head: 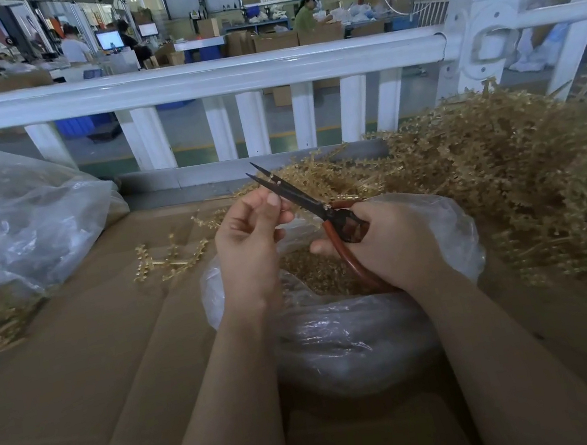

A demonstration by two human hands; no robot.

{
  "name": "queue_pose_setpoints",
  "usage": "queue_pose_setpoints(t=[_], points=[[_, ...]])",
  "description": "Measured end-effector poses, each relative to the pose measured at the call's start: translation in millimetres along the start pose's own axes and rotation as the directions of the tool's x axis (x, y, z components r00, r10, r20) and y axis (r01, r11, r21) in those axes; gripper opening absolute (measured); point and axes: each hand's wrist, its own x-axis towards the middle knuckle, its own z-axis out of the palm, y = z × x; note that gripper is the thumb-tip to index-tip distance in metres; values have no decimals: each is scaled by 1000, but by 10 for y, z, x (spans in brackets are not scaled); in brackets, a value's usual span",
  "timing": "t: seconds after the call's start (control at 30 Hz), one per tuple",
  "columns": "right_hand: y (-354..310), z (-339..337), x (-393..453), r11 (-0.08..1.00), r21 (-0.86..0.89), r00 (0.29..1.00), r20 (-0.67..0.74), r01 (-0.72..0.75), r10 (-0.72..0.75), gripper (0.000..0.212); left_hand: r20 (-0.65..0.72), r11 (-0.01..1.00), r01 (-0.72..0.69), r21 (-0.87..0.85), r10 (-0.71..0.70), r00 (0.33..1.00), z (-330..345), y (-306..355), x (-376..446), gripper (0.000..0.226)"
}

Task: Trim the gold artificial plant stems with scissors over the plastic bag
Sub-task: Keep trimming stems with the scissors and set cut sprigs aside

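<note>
Right hand (385, 241) grips scissors (304, 201), blades slightly parted, pointing far-left over the bag (454, 233). Left hand (247, 238) fingers curled at the blades; held piece too small to tell. Stems (508, 161) piled right, nearer right hand.

R hand (385, 241) grips scissors (304, 201) over bag (454, 233)

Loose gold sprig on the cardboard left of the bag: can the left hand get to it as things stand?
Probably yes. The loose sprig lies in the open on the cardboard, with nothing between it and the left hand. That hand's fingers are curled near the scissors blade; whether they hold anything is unclear.
</note>
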Motion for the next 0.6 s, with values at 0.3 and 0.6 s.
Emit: queue_pose_setpoints(t=[0.3, 0.6], points=[[-5, -14, 5, 999, -29, 999, -29, 35, -36, 64, -34, 997, -27, -66, 25, 999, -6, 40, -1, 14], [-29, -40, 5, 999, -28, 999, -15, 38, -38, 68, -65, 997, 50, -55, -53, 996, -29, 31, 7, 8]])
